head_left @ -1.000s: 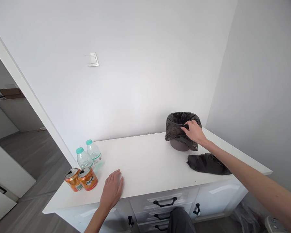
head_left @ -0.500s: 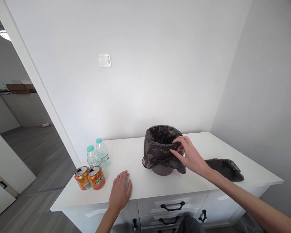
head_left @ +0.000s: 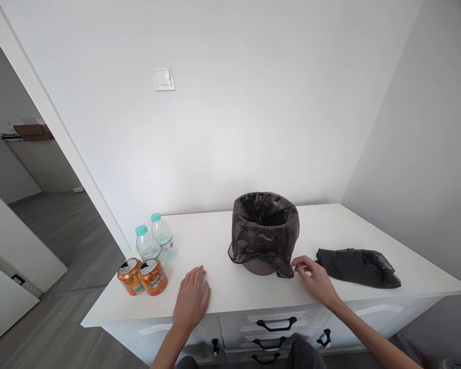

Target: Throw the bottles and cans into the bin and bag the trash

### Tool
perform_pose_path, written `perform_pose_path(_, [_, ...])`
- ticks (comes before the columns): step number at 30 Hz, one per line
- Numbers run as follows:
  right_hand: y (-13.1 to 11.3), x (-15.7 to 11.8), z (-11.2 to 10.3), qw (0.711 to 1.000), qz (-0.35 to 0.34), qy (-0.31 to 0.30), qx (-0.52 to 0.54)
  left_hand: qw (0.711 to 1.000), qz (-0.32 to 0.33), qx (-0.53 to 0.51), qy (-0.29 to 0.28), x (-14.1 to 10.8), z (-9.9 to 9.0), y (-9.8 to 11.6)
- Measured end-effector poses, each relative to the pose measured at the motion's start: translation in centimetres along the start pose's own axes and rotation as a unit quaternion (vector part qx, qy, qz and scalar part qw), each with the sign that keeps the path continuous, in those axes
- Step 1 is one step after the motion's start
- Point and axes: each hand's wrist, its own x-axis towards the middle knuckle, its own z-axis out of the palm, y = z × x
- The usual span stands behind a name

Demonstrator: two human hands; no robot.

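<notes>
My left hand [head_left: 192, 298] lies on the white cabinet top with its fingers spread, holding nothing. My right hand [head_left: 314, 279] is low beside the bin, its fingertips by the loose lower corner of the bag; whether they grip it is unclear. A black plastic bag [head_left: 265, 238] lines a round brown bin [head_left: 258, 267] and hangs over its rim. To the right lies a folded black bag [head_left: 359, 267], flat on the top. Two orange cans [head_left: 152, 277] [head_left: 129, 277] stand at the left, with two clear bottles [head_left: 149, 247] [head_left: 162, 233] with teal caps behind them.
The white cabinet top [head_left: 223, 287] has drawers with black handles [head_left: 276, 324] below its front edge. Behind it rises a white wall with a light switch [head_left: 164, 79]. A grey wall borders the right side, and a doorway opens at the left.
My right hand has left the bin's rim and moved down and to the right, beside the bag's lower corner. The view has shifted slightly. My left hand stays on the cabinet top.
</notes>
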Motion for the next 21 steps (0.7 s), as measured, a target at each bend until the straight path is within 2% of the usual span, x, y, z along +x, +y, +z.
perform_pose_path(4, [2.0,1.3,0.3,0.995,0.083,-0.016,0.05,1.0,0.009,0.007,0.007,0.1,0.1,0.0])
perform_pose_path(7, [2.6,1.5,0.4,0.991,0.097,0.001,0.096,1.0,0.018,0.011,0.019,-0.1,0.1,0.3])
perform_pose_path(10, [2.6,1.3,0.4,0.987,0.107,0.014,0.12,0.997,0.062,0.018,0.033,-0.3,-1.3,1.2])
perform_pose_path(12, [2.6,1.2,0.4,0.986,0.112,0.017,0.12,0.992,0.108,0.033,0.049,0.2,-3.4,1.9])
perform_pose_path(15, [2.6,1.1,0.5,0.988,0.106,0.018,0.109,0.98,0.148,0.082,0.106,2.6,-8.2,2.2])
perform_pose_path(18, [2.8,1.1,0.5,0.99,0.098,0.017,0.105,0.972,0.098,0.149,0.155,6.9,-13.1,1.0])
perform_pose_path(21, [2.8,1.0,0.5,0.99,0.096,0.02,0.098,0.964,0.014,0.221,0.145,11.3,-16.3,-1.6])
